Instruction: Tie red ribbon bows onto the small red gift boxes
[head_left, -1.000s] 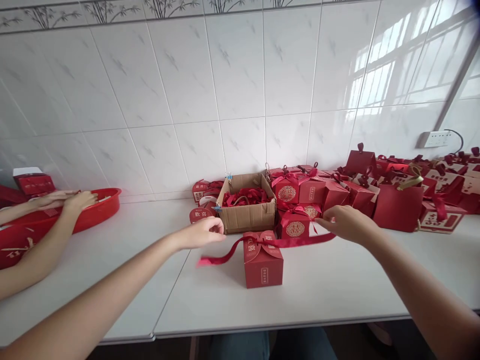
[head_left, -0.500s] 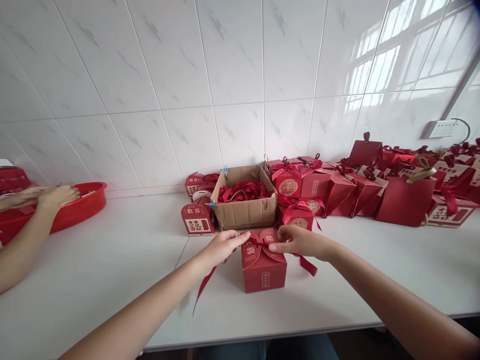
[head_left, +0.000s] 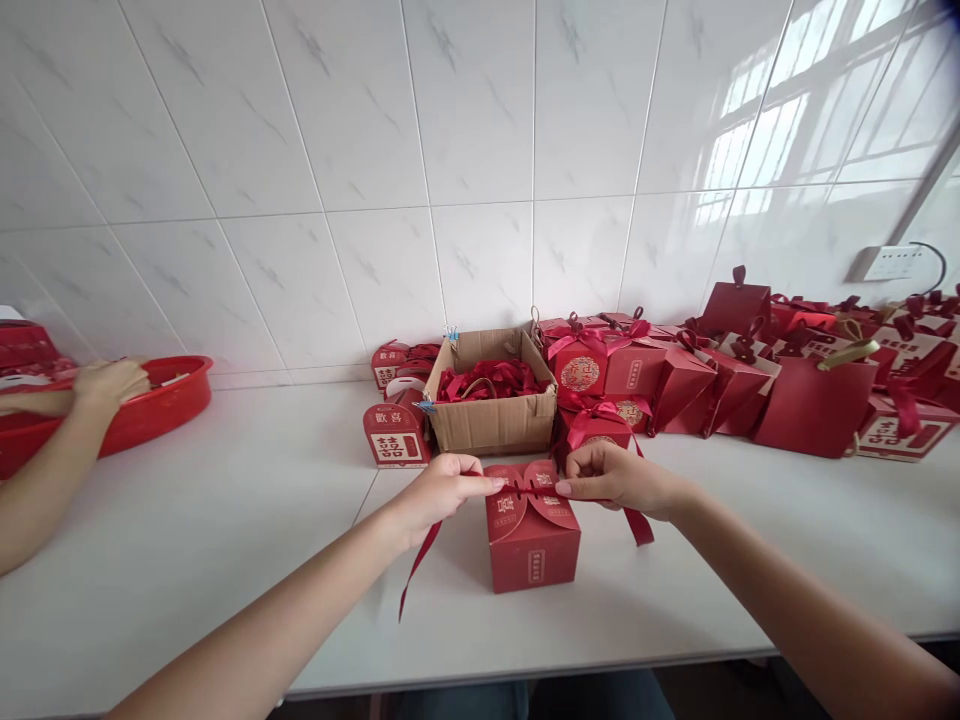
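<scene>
Open table (head_left: 225,520) lies left and near of your box (head_left: 534,545). Your left hand (head_left: 439,490) and right hand (head_left: 611,475) pinch its ribbon (head_left: 416,565) tight.

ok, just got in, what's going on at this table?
A small red gift box sits on the white table. The person's left hand and right hand each pinch a red ribbon that runs across its closed top, loose ends hanging at both sides. Behind it is a cardboard box of ribbons, with more red boxes along the wall. At far left, another person's hand is at a red tray.
</scene>
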